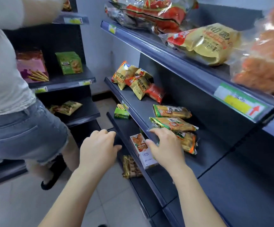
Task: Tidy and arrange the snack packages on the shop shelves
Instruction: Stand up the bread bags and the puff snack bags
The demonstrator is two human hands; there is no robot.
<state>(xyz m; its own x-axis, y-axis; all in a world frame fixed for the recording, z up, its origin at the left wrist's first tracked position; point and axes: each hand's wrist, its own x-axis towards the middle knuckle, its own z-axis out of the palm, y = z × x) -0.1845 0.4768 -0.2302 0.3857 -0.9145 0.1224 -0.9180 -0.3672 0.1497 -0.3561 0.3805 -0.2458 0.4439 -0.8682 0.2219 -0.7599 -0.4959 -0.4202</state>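
Person (10, 79) stands at left. Left hand (100, 145) hovers, fingers loosely curled, holding nothing. Box (143, 153) stands at the shelf (211, 145) edge. Right hand (165, 145) has its thumb touching the box; whether it grips cannot be told. Green packets (172, 123) lie on the shelf just beyond.

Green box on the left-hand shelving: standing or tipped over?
Upright. The green box stands on its base, front face outward, beside the pink box.

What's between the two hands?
Head view: a white-and-orange snack box sits between the left hand and right hand, nearer the right one.
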